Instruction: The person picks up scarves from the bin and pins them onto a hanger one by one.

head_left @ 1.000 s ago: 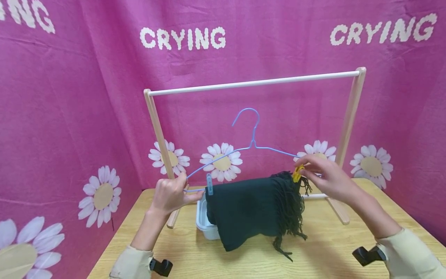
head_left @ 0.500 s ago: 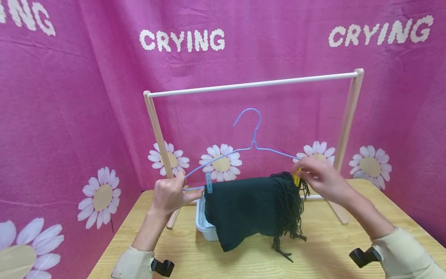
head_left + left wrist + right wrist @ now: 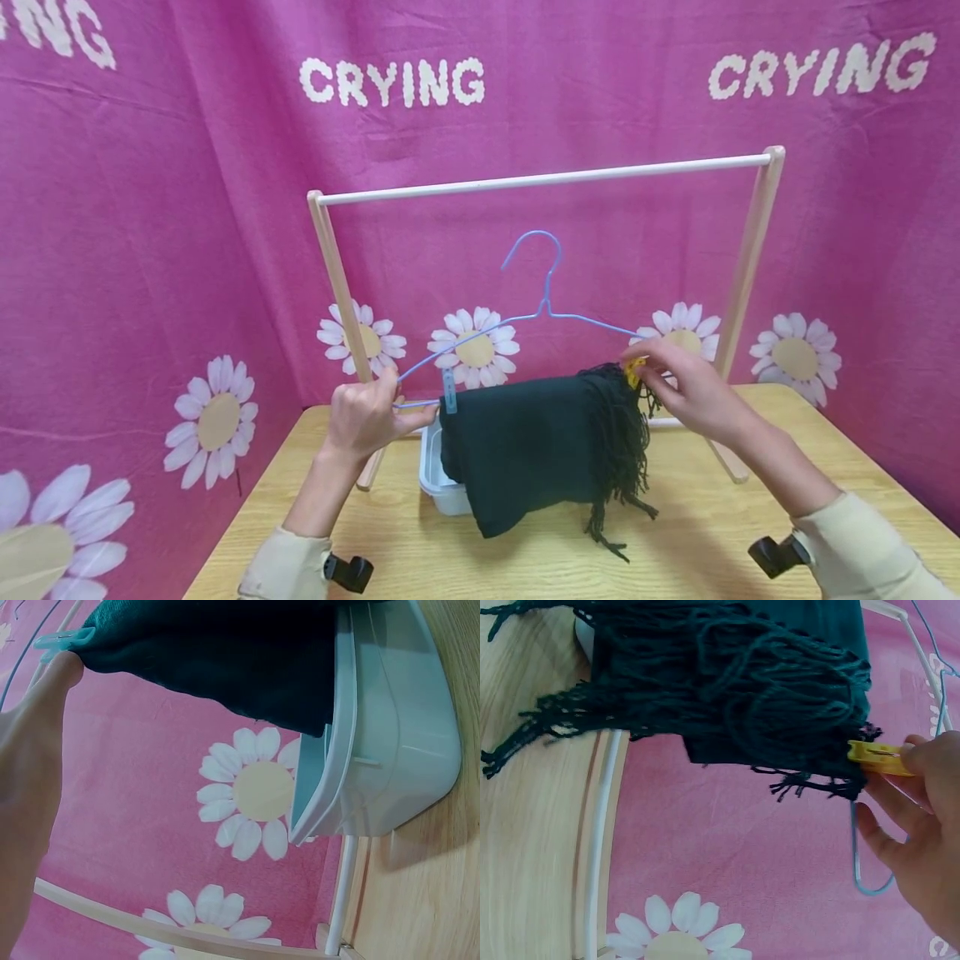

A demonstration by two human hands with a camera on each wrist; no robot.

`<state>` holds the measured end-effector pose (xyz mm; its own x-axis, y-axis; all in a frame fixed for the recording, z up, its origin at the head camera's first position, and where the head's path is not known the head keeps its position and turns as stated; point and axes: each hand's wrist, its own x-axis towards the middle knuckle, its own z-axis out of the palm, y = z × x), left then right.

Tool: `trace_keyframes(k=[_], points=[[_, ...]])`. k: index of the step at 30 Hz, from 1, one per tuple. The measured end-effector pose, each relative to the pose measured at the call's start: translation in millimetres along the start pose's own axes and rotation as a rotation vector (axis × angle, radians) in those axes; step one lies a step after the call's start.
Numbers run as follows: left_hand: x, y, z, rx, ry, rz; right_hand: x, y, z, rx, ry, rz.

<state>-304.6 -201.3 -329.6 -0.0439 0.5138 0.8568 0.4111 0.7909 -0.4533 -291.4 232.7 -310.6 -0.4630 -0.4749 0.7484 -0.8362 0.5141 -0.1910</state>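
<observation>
A dark green fringed scarf (image 3: 528, 450) hangs folded over the lower bar of a blue wire hanger (image 3: 546, 307), whose hook points up. My left hand (image 3: 365, 414) grips the hanger's left corner, thumb along the bar close to a blue clothespin (image 3: 449, 392) clipped at the scarf's left end. At the fringed end, my right hand (image 3: 693, 387) pinches a yellow clothespin (image 3: 877, 756) between thumb and fingers. In the right wrist view the clothespin's tip sits over the scarf's top edge by the fringe (image 3: 765, 690). The hanger's right corner is partly hidden by the right hand.
Behind the hanger stands a wooden rack with a white top rod (image 3: 547, 179). A pale plastic tub (image 3: 397, 727) sits on the wooden table (image 3: 405, 550), partly behind the scarf. Pink flower-printed cloth (image 3: 225, 167) surrounds the table at the back and sides.
My right hand has moved slightly left along the fringe with the yellow clothespin, which has turned in its fingers. The left hand keeps its grip on the hanger, nearly still.
</observation>
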Motion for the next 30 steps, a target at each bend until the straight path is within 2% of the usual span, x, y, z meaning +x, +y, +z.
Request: trace_keyframes(k=[4,9,15,18,21,26,30], points=[[-2.4,-1.6,-0.9,-0.025,-0.026,-0.005,-1.4,-0.8,1.1,-0.026,0.02,0.026],[-6.3,-2.7,-1.2,-0.06,-0.042,-0.015,-2.5,-1.5,3.5,-0.064,0.047,-0.033],[-9.2,-3.7,-2.6,-0.061,-0.048,-0.018,-4.2,-1.0,1.1,-0.029,0.26,-0.119],[-9.6,-4.0,-2.1,-0.069,-0.051,-0.02,-6.5,2.3,-5.4,-0.054,0.31,-0.109],[-10.4,-4.6,-2.0,-0.082,-0.055,-0.027,-9.9,5.7,-10.9,-0.101,0.266,-0.071],[-12.5,-5.6,-1.4,-0.078,-0.047,-0.033,-16.6,9.8,-11.2,-0.153,0.098,-0.029],[-12.4,-5.5,-1.5,-0.092,-0.058,-0.032,-18.4,11.5,-8.2,-0.188,0.055,-0.032]])
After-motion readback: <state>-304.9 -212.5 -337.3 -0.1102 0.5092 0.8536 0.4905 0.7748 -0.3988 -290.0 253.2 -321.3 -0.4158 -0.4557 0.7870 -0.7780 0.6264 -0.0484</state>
